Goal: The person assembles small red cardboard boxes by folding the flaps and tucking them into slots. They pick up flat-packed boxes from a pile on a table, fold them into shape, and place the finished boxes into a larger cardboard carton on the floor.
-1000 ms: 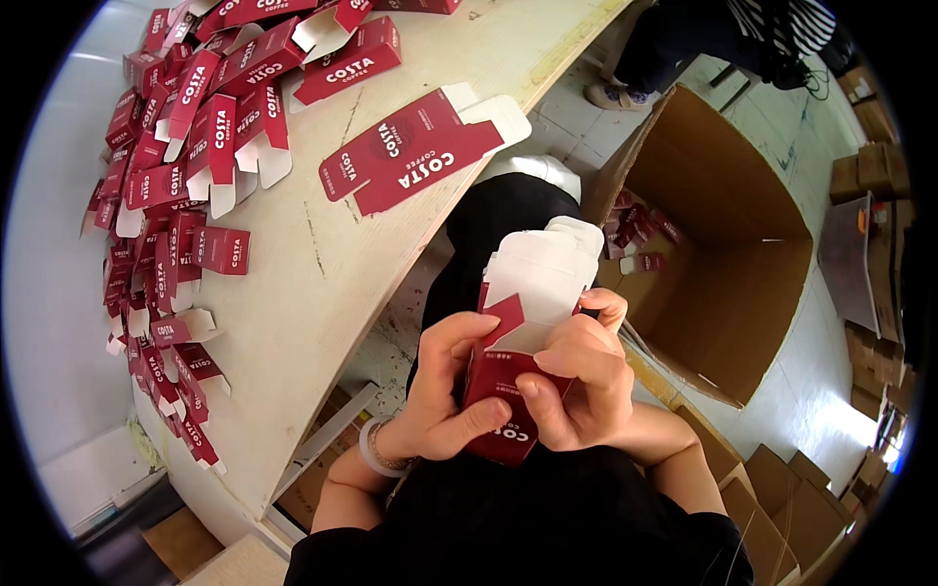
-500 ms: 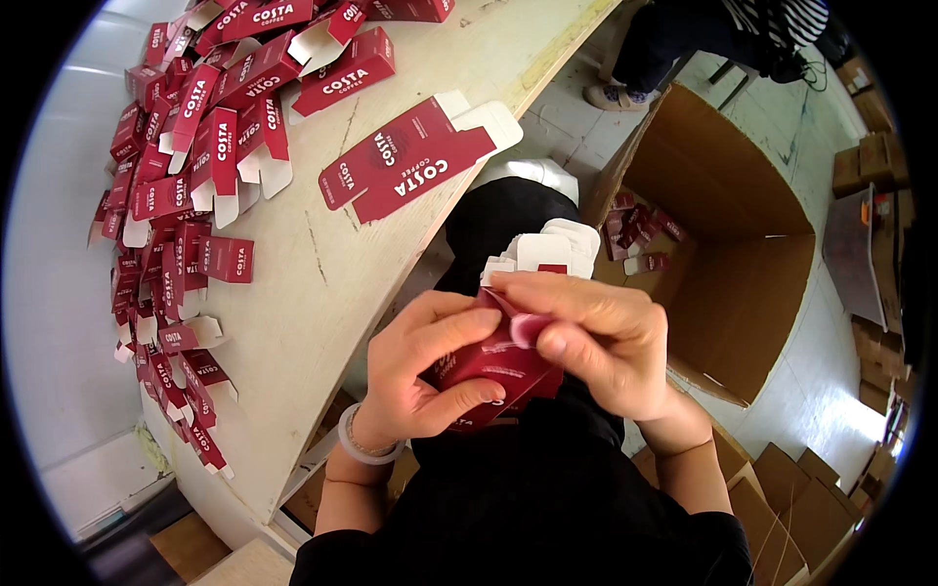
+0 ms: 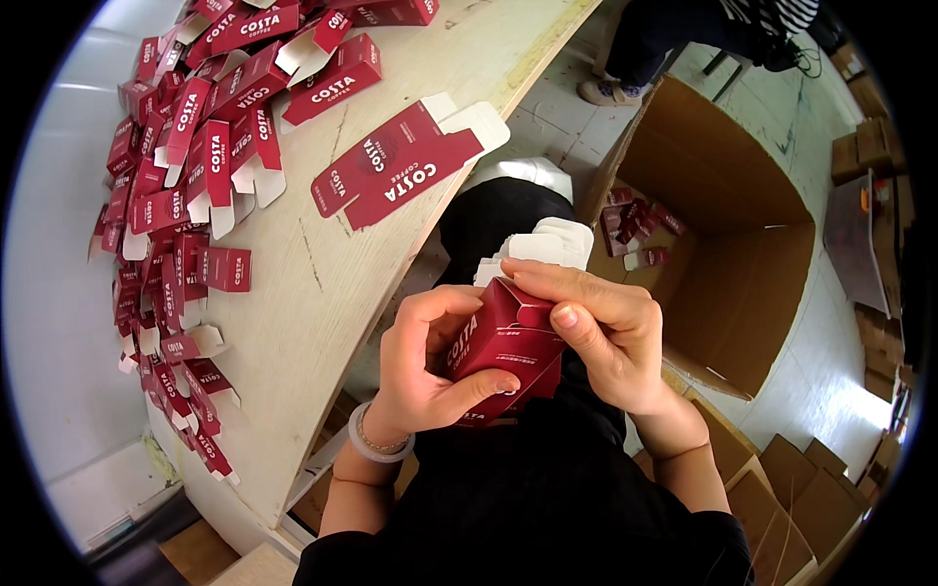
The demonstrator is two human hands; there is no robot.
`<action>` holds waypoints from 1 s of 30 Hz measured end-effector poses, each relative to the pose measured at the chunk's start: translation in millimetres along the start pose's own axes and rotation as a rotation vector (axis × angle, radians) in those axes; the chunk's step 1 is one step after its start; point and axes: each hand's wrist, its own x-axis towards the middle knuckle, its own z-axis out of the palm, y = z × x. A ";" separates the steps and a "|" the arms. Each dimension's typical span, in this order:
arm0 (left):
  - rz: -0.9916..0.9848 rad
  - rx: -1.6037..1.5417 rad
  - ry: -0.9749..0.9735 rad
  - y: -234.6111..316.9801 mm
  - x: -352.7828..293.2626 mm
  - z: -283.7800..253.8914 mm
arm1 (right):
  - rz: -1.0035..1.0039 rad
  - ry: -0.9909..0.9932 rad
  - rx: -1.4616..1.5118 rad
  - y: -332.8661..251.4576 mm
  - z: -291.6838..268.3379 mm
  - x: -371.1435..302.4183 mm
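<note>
A small dark red carton (image 3: pixel 503 352) with white flaps at its far end is gripped by both my hands over my lap. My left hand (image 3: pixel 425 366) wraps its left side, thumb underneath across the front. My right hand (image 3: pixel 606 332) covers the top right, with its thumb pressing on a red panel. The white flaps (image 3: pixel 542 244) stick out beyond my fingers.
A pale wooden table (image 3: pixel 322 283) carries a flat red carton blank (image 3: pixel 401 166) near its edge and a heap of several red cartons (image 3: pixel 186 186) along the left. A large open cardboard box (image 3: pixel 743 254) on the floor holds a few red cartons. Another person's legs (image 3: pixel 664 39) stand at the top.
The carton went from upright with its white flap raised to tilted and folded into a closed shape. My right hand has moved over its top.
</note>
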 end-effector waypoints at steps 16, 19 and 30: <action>0.069 0.555 0.058 8.7 60.4 -21.5 | -0.147 0.521 0.100 -16.0 -44.4 -0.4; 0.022 1.330 0.144 -15.3 82.2 -46.9 | -0.131 0.837 -0.070 -7.4 -136.6 -10.5; 0.144 1.609 0.197 -34.1 64.2 -30.2 | 0.090 0.813 -0.396 33.0 -138.7 -2.2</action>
